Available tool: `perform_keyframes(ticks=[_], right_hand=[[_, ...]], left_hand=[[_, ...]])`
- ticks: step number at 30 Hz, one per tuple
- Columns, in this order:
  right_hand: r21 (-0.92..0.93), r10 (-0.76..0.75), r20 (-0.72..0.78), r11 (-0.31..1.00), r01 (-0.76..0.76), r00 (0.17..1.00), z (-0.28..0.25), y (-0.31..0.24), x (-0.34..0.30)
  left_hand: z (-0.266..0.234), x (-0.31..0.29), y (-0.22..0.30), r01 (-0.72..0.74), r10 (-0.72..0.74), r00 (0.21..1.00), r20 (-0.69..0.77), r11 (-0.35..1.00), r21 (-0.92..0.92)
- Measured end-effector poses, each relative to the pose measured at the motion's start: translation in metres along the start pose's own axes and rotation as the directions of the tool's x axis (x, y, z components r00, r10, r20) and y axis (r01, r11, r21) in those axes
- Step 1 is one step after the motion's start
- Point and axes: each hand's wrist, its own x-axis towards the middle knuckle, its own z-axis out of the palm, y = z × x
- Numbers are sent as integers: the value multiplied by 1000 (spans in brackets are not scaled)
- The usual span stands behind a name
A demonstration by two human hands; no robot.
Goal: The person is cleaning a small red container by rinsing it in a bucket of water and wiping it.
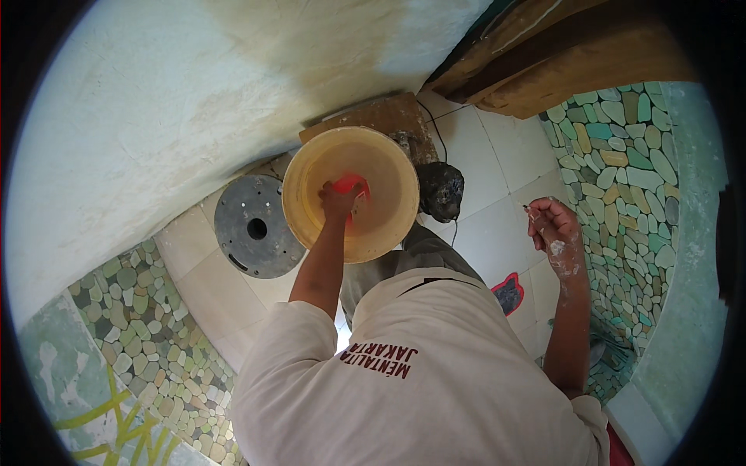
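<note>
My left hand (pixel 338 203) reaches down inside a large cream-coloured bucket (pixel 295 167), its fingers closed round a red plastic piece (pixel 353 185). Whether that piece is a cup or a scoop I cannot tell, since the hand covers part of it. Pale residue coats the bucket's inner wall. Well away from the bucket, over the floor on the right, my right hand (pixel 556 229) hangs with curled fingers and white smears on its skin. A tiny dark tip shows at its fingertips, too small to name.
A grey round disc (pixel 242 213) with a centre hole lies left of the bucket. Behind the bucket is a brown board (pixel 373 114). A black plastic-wrapped bundle (pixel 442 192), a cable and a red-rimmed dark mat (pixel 509 295) are to the right. Pebble-patterned flooring (pixel 614 155) borders the pale tiles.
</note>
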Motion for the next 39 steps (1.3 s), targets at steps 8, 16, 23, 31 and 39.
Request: perform_keyframes(ticks=[8,16,23,31,39], right_hand=[[-20,-4,30,1000,4,1000,1,8,-2],[48,6,-15,999,-5,1000,-8,23,-12],[82,-41,72,996,35,997,-4,26,-5],[172,-99,139,982,75,985,6,17,2],[236,-167,176,964,123,970,8,16,11]], left_hand=[[-9,-10,55,99,-122,992,42,931,352],[1,30,21,132,-226,960,164,886,445],[-7,42,-52,149,-172,962,212,982,120],[-53,-5,-30,-162,155,981,-119,986,-49],[-82,-35,-14,-93,110,994,-30,631,-770]])
